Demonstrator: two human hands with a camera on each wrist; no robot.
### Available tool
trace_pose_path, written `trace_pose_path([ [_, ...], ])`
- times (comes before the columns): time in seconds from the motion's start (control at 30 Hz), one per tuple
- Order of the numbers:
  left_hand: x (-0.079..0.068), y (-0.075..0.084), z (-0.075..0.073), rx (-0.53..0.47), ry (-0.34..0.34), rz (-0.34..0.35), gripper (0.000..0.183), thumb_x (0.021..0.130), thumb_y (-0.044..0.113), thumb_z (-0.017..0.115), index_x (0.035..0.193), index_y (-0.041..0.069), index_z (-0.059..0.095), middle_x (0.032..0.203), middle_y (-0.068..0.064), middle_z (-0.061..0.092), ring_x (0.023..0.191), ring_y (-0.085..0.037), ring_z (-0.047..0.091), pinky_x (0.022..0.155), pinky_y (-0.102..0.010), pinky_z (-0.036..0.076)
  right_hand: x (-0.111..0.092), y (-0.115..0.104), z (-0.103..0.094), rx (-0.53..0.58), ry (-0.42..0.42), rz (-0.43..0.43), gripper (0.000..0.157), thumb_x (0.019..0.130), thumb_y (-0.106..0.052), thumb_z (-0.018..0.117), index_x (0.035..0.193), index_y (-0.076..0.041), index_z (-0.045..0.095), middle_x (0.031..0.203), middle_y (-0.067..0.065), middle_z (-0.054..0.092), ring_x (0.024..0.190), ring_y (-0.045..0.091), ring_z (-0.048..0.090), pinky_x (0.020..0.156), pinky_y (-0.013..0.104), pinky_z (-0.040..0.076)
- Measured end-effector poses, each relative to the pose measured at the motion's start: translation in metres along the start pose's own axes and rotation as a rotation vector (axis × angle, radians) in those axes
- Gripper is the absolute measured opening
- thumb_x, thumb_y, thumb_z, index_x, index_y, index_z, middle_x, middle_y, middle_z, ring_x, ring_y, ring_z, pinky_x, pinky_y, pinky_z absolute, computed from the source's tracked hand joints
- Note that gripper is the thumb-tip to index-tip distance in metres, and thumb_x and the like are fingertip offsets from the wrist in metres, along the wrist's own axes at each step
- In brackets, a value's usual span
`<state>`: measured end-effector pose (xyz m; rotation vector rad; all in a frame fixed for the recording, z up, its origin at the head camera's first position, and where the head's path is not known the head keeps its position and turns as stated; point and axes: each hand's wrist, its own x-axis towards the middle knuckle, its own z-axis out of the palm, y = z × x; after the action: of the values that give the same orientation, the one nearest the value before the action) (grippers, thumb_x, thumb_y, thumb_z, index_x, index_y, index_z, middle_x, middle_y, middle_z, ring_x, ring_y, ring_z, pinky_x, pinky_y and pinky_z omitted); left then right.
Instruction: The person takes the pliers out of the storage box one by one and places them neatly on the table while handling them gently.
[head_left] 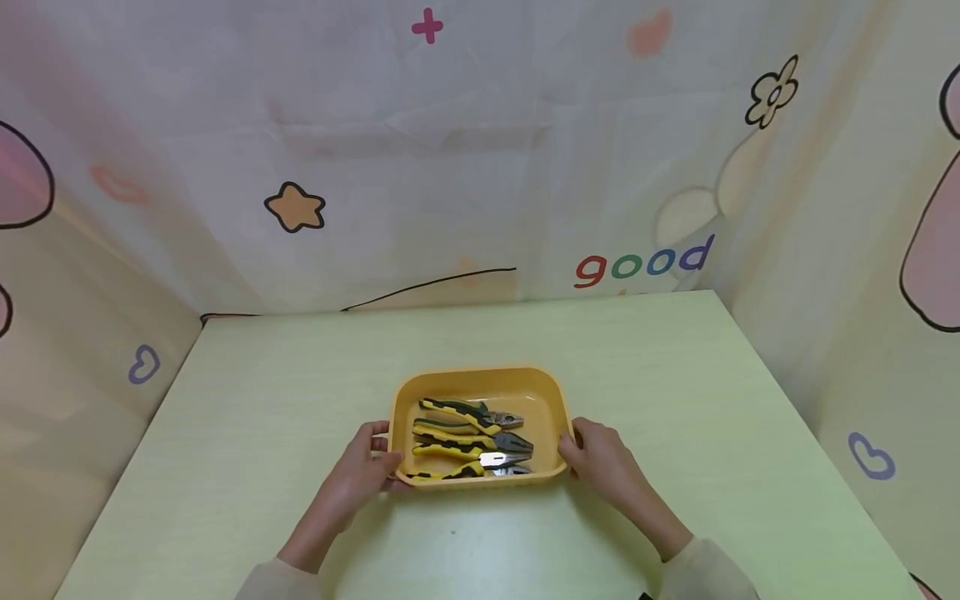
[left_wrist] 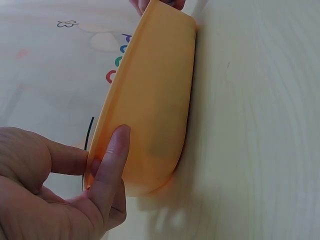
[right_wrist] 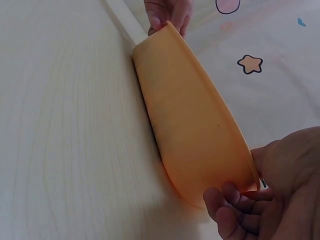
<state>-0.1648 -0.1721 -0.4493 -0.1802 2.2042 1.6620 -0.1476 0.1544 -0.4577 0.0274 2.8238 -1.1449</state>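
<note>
Head view: yellow tray (head_left: 480, 382) on or just above the pale table (head_left: 225, 458), cannot tell which
Pliers (head_left: 507, 440): several pairs, all those in view inside the tray
Left hand (head_left: 358, 468): thumb and fingers clamped on the tray's left end
Right hand (head_left: 603, 458): clamped on the right end
Tray work done: seemingly loaded, both ends held
Tray work left: not yet released; anything further, cannot tell

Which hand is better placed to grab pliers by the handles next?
Probably your left hand: it grips the yellow rounded plastic tray at the end nearest the black-and-yellow handles. Your right hand grips the opposite end, toward the metal tips.
</note>
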Motion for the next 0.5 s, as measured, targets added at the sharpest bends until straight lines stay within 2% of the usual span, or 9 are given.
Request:
trace_pose_path([
  [0.37,-0.0003,0.0022,-0.0028,0.007,-0.01,-0.03,0.053,0.105,-0.002,0.053,0.152,-0.006,0.029,0.125,-0.024,0.045,0.09,-0.025,0.067,0.074,-0.038,0.061,-0.0023,-0.0035,-0.0032,0.009,-0.021,0.02,0.015,0.094,-0.01,0.054,0.08,-0.009,0.057,0.063,0.0,0.055,0.056,0.015,0.048,0.05,0.027,0.036],
  [0.5,0.0009,0.0024,-0.0041,-0.006,-0.021,-0.018,0.053,0.104,-0.004,0.053,0.151,-0.007,0.029,0.123,-0.025,0.045,0.088,-0.025,0.067,0.075,-0.04,0.061,-0.0021,-0.0035,-0.0035,0.015,-0.029,0.024,0.015,0.094,-0.009,0.054,0.08,-0.009,0.057,0.062,0.0,0.055,0.055,0.015,0.047,0.05,0.027,0.035],
])
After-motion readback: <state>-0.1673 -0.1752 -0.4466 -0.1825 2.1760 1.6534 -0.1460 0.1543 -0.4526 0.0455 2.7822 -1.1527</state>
